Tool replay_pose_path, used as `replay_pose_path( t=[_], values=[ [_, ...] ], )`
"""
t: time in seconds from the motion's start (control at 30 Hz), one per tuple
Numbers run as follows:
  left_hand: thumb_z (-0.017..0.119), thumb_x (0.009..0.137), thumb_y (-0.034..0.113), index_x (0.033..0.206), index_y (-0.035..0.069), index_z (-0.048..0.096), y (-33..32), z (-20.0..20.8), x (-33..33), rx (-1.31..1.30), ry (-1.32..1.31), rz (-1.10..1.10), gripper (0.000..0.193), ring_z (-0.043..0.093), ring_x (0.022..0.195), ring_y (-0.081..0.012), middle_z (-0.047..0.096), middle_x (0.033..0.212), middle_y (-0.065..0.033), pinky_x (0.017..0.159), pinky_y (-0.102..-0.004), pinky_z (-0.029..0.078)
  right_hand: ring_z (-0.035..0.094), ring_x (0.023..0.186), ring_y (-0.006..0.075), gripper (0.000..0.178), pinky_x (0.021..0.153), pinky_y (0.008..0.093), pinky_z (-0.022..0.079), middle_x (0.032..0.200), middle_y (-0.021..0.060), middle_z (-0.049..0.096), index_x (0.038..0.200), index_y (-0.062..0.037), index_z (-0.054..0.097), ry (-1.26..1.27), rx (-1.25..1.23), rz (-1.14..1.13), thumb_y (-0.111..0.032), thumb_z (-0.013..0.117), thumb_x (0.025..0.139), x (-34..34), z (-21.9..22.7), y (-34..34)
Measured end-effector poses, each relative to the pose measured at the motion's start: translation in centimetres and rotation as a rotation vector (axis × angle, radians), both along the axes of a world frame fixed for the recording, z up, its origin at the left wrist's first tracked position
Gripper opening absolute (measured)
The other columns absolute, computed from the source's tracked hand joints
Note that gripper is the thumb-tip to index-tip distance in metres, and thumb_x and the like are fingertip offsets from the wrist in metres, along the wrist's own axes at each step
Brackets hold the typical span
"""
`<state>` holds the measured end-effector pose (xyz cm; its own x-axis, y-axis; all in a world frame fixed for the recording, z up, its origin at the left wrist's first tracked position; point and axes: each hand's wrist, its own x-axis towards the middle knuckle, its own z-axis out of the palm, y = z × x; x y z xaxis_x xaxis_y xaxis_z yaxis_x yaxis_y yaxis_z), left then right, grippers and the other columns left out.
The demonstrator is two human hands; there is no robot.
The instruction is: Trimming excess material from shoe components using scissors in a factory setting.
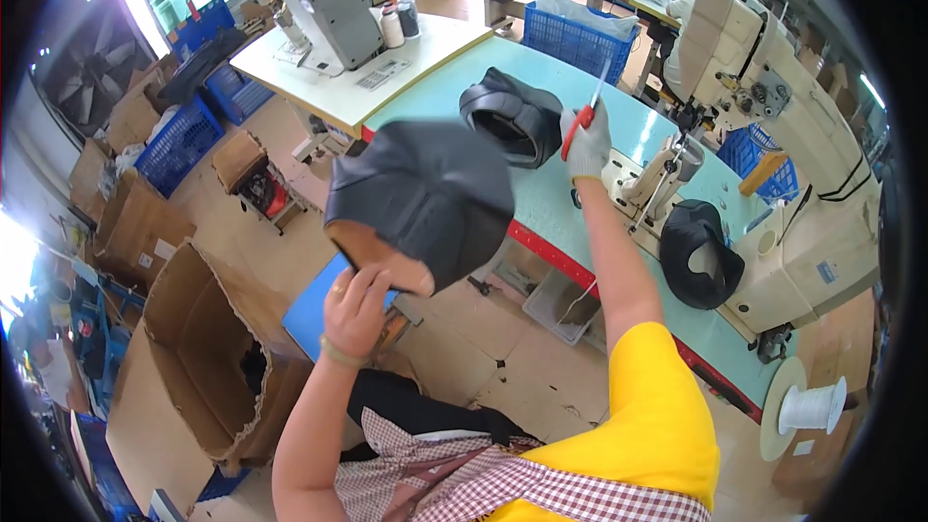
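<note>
My left hand point(356, 314) grips the lower edge of a black leather-like, cap-shaped piece point(425, 198), raised in front of the table. Its panels meet at a seam point on top, and a tan inside shows at the lower edge. On my right hand point(588, 147) is a pale glove, and the fingers are closed round red-handled scissors point(579, 128) with the blade pointing up. Beside that hand, a similar black piece point(510, 116) lies on the turquoise tabletop point(445, 82), its opening showing. A third black piece point(698, 253) rests by the sewing machine point(773, 87) on the right.
To the left of my legs stands an open cardboard box point(208, 358) with dark scraps inside. Another machine point(329, 5) and thread cones point(391, 27) occupy the white table. A white thread spool point(812, 408) is at the lower right. Blue crates point(578, 39) stand behind.
</note>
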<state>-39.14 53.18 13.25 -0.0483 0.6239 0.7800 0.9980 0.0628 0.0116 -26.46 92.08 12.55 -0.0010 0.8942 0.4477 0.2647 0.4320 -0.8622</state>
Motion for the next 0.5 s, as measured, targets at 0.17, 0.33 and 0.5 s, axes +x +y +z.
replay_pose_path(
  t=[0.17,0.33,0.5],
  values=[
    [0.057,0.07,0.004,0.1,0.003,0.06,10.8,-1.5,-0.7,-0.098,0.106,-0.082,0.031,0.056,0.084,-0.0253,0.057,0.098,-0.0086,0.071,-0.0354,0.049,0.056,0.079,0.0174,0.052,0.078,0.0304,0.045,0.088,0.0061,0.059,0.121,-0.0026,0.051,0.296,-0.197,-0.071,-0.024,0.064,0.076,1.1,-2.7,1.4],
    [0.056,0.074,0.007,0.098,0.004,0.057,21.5,-3.9,-1.3,-0.213,-0.072,-0.071,0.025,0.056,0.091,-0.0267,0.056,0.098,-0.0093,0.073,-0.0362,0.049,0.055,0.076,0.016,0.046,0.077,0.0283,0.044,0.085,0.0059,0.059,0.113,-0.0022,0.054,0.373,-0.15,-0.206,-0.026,0.064,0.075,1.1,-3.8,4.9],
    [0.06,0.078,0.001,0.101,0.006,0.055,25.8,-2.2,-1.1,-0.055,-0.52,-0.045,0.024,0.056,0.094,-0.036,0.054,0.107,-0.013,0.076,-0.043,0.048,0.055,0.075,0.0125,0.046,0.074,0.0271,0.046,0.086,0.0041,0.059,0.121,-0.0051,0.049,0.47,-0.093,-0.106,-0.018,0.065,0.079,-1.0,-0.3,0.9]
  ],
)
